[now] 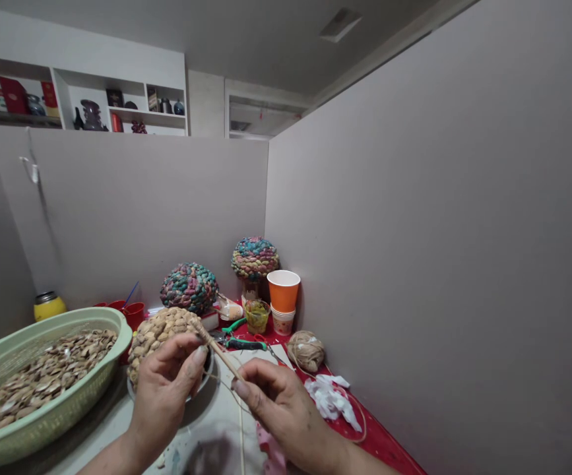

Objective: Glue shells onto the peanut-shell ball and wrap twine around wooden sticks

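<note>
My right hand (290, 409) pinches the lower end of a thin stick wrapped in twine (220, 351) between thumb and fingers. The stick slants up to the left, its upper end in front of a ball covered with peanut shells (164, 326). My left hand (169, 376) is beside the stick's upper part, fingers curled toward the thumb. A thin strand of twine (226, 384) runs from by that thumb toward my right hand. The ball rests in a bowl (210, 366), mostly hidden behind my left hand.
A green basket (63, 409) of flat shells stands at left. Behind are two colourful shell-covered balls (189, 287), stacked paper cups (284, 290), green-handled pliers (246, 344) and a plastic cup (256, 316). At right lie a twine ball (305, 350) and crumpled white tissue (332, 397). Grey partitions (414, 231) enclose the table.
</note>
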Tool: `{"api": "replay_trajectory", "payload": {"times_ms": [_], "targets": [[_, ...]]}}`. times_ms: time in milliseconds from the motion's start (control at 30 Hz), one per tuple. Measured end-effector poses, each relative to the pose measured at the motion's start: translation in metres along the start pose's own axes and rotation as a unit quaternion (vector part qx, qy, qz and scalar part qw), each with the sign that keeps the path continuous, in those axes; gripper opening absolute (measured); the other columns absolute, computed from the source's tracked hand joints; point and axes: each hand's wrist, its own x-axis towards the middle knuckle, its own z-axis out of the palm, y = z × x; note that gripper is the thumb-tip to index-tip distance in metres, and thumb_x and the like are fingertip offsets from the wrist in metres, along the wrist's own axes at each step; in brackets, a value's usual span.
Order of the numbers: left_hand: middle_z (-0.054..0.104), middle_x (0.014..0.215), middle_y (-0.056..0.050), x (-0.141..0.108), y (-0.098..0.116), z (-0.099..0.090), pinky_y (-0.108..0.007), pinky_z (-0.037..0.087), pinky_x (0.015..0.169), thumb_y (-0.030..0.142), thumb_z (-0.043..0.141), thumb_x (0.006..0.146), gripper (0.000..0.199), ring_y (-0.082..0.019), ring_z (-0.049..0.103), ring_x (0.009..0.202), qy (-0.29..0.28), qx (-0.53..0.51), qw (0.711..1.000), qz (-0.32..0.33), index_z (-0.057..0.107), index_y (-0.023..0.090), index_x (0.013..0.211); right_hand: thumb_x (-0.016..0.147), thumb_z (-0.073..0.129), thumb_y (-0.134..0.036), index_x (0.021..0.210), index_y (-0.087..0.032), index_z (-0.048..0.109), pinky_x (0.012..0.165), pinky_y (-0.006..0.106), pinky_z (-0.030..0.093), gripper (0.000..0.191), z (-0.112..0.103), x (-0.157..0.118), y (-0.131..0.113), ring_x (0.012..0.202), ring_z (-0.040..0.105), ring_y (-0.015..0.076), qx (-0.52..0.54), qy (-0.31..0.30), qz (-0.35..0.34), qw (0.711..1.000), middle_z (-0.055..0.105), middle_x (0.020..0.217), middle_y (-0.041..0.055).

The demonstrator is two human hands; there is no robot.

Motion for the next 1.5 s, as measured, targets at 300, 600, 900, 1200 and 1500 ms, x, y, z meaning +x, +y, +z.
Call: {"api": "replay_trajectory", "payload": {"times_ms": [300,600,900,1200,1500], "targets": [[0.050,0.049,0.004,-0.001,0.011,0.005,-0.016,0.032,0.039,0.035,0.075,0.072,0.021,-0.007,0.039,0.042,0.024,0.011,1.000,0.014,0.065,0.016,0.074,0.092,0.052,-0.046,0.075,-0.014,0.058,0.051,0.022,0.027,0.036,0.001,-0.002,0.004,0.056,0.035,0.0094,-0.051,0.010,-0.031,0.998,0.041,0.061,-0.0039],[0.043,0.051,0.007,0.006,-0.005,-0.003,-0.016,0.023,0.041,0.038,0.073,0.076,0.026,-0.005,0.031,0.044,-0.020,-0.065,0.996,-0.056,0.067,0.017,0.090,0.089,0.053,-0.053,0.076,-0.013,0.058,0.046,0.021,0.025,0.043,-0.001,-0.003,-0.003,0.050,0.033,0.0075,0.009,0.000,0.004,1.000,0.039,0.054,-0.0056],[0.037,0.051,0.006,0.004,0.005,-0.006,-0.017,0.024,0.044,0.043,0.078,0.067,0.037,-0.006,0.028,0.047,-0.015,-0.114,0.991,-0.066,0.073,0.014,0.090,0.083,0.061,-0.057,0.079,-0.012,0.060,0.038,0.018,0.020,0.045,0.000,-0.001,0.003,0.041,0.027,0.0043,0.117,-0.031,0.051,0.991,0.037,0.047,-0.0086],[0.033,0.048,0.007,0.011,-0.002,-0.005,-0.017,0.019,0.041,0.042,0.079,0.068,0.028,-0.005,0.025,0.045,-0.058,-0.068,0.993,-0.080,0.073,0.015,0.073,0.084,0.063,-0.053,0.081,-0.012,0.061,0.036,0.016,0.021,0.042,0.002,-0.002,0.005,0.037,0.027,0.0020,0.183,-0.060,0.068,0.979,0.041,0.048,-0.0087],[0.031,0.049,0.007,0.010,-0.004,-0.007,-0.020,0.015,0.042,0.047,0.075,0.071,0.034,-0.006,0.023,0.046,-0.073,-0.052,0.993,-0.078,0.066,0.014,0.065,0.083,0.066,-0.049,0.080,-0.012,0.061,0.030,0.014,0.018,0.037,0.003,-0.002,0.008,0.029,0.023,0.0002,0.305,-0.118,0.117,0.938,0.043,0.044,-0.0100]]}}
